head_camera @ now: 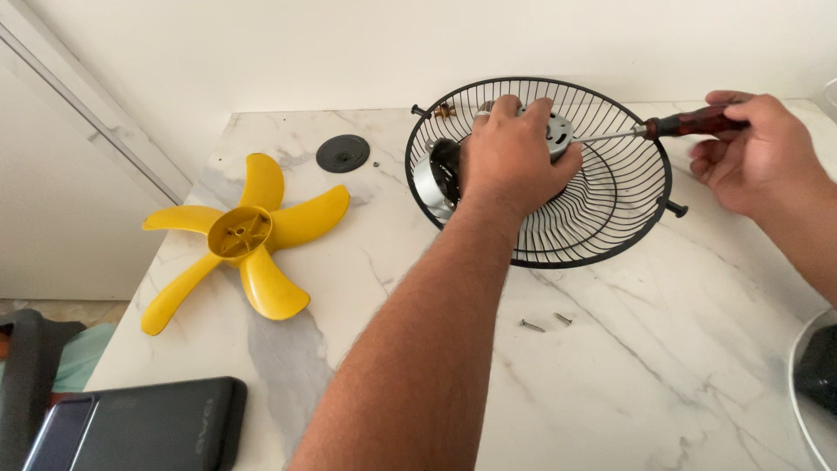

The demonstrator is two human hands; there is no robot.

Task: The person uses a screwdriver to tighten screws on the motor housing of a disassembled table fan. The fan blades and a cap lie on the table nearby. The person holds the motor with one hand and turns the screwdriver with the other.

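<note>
Left hand (514, 157) grips fan motor (440, 174) in wire guard (636, 209); right hand (754, 153) closed on screwdriver (671, 126), tip seemingly touching motor.

Silver metal fan motor (433, 179) sits inside round black wire fan guard (610, 187), gripped from above. Guard lies dish-up on tabletop. Red-handled screwdriver (689, 122) held approx. horizontal, tip at motor's top.
</note>
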